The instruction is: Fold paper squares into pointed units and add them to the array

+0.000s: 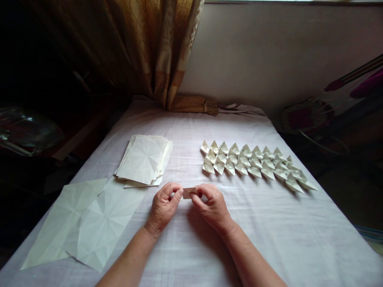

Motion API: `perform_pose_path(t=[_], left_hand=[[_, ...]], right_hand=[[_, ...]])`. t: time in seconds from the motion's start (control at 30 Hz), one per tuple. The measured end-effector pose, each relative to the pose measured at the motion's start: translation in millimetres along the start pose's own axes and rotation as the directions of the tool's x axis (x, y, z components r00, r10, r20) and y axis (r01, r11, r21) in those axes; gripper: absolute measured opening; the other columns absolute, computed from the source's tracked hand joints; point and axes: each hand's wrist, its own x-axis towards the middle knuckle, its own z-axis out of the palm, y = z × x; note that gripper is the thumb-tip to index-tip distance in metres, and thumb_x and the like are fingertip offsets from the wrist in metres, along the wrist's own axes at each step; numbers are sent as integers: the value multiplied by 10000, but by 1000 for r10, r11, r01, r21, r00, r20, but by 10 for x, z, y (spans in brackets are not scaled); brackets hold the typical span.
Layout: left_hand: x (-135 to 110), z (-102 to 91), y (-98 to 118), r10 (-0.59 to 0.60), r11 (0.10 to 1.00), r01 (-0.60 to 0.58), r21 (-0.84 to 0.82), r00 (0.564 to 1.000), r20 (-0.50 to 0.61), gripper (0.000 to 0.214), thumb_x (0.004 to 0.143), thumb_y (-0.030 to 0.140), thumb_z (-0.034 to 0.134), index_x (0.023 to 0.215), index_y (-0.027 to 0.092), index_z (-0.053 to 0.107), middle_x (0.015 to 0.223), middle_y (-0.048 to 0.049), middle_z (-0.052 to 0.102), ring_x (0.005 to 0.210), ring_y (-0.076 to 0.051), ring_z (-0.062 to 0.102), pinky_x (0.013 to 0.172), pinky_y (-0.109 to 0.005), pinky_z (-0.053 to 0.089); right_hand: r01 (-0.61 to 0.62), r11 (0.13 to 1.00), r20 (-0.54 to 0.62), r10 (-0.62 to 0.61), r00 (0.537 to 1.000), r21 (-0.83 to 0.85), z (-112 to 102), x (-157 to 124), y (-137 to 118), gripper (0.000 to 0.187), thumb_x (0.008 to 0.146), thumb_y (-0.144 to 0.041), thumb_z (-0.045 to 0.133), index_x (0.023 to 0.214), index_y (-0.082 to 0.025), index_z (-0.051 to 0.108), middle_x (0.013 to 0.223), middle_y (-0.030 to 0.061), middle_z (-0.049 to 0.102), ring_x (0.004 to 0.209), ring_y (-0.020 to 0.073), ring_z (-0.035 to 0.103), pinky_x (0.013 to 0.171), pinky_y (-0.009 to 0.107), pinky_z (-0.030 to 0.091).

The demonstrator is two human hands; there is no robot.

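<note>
Between my two hands, above the middle of the cloth, is a small piece of folded paper [188, 193]. My left hand [164, 205] pinches its left end between thumb and fingers. On the other end, my right hand [211, 205] has its thumb and forefinger closed, with the fingertips partly covering the paper. To the right lie rows of pointed folded paper pieces [245, 161], set close against each other. Left of my hands rests a stack of creased paper sheets [143, 157].
Several large creased sheets [101, 223] overlap at the left front of the bed-like surface, which a pale cloth [269, 239] covers. A gold curtain [167, 48] hangs to its far edge, by a rolled brown cloth [191, 104]. A wall [263, 52] stands behind.
</note>
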Motion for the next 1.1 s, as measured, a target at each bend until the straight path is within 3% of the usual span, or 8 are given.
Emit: perform_pose_path(t=[0.1,0.2,0.3,0.4,0.57,0.87,1.1], left_hand=[[-26,-33,6,251,934,-247,258,968,17,117,898,215,538,975,214,626,941,-42,670,833,-158,610,691,-245,492],[-98,-75,51,454,763,-437,476,887,85,154,916,155,510,966,222,639,913,-39,682,867,-175,604,798,-298,500],[-222,-123,78,537,589,-512,625,826,172,187,916,128,503,949,226,658,874,-35,680,805,-166,593,704,-271,493],[-363,-169,71,526,504,-560,658,803,280,176,919,133,522,957,228,665,865,-24,684,764,-157,585,648,-261,466],[-485,-200,60,442,542,-563,624,822,358,130,941,209,530,938,222,659,850,-15,680,780,-168,585,686,-287,459],[-437,-147,54,259,745,-359,561,932,252,123,925,249,545,866,213,647,998,-37,667,960,-205,566,868,-359,445],[-415,-56,70,165,734,-239,635,971,175,166,923,226,503,801,195,611,1126,-81,638,1110,-258,524,939,-436,424]], right_hand=[[225,950,-18,-235,972,-218,-76,-4,2,179,895,-190,502,796,-217,648,735,11,672,688,145,570,736,297,370],[381,856,16,-401,916,-350,-114,-54,-24,224,952,-197,474,826,-220,658,755,19,670,699,144,542,762,302,361],[456,801,59,-473,879,-388,-98,-167,-35,218,957,-180,481,824,-215,649,713,10,645,673,143,510,743,303,359],[468,801,118,-459,880,-374,-77,-314,-32,199,954,-178,492,842,-216,653,728,7,652,674,146,510,742,317,364],[387,878,193,-343,919,-282,-113,-466,-13,148,949,-211,527,927,-227,673,882,23,703,780,154,567,770,329,370],[156,974,173,-128,976,-162,-121,-403,61,169,934,-274,562,807,-217,656,867,25,700,813,166,579,796,339,354],[3,967,53,10,999,-256,12,-407,-46,190,890,-278,580,715,-203,591,810,30,653,809,183,552,798,342,333]])
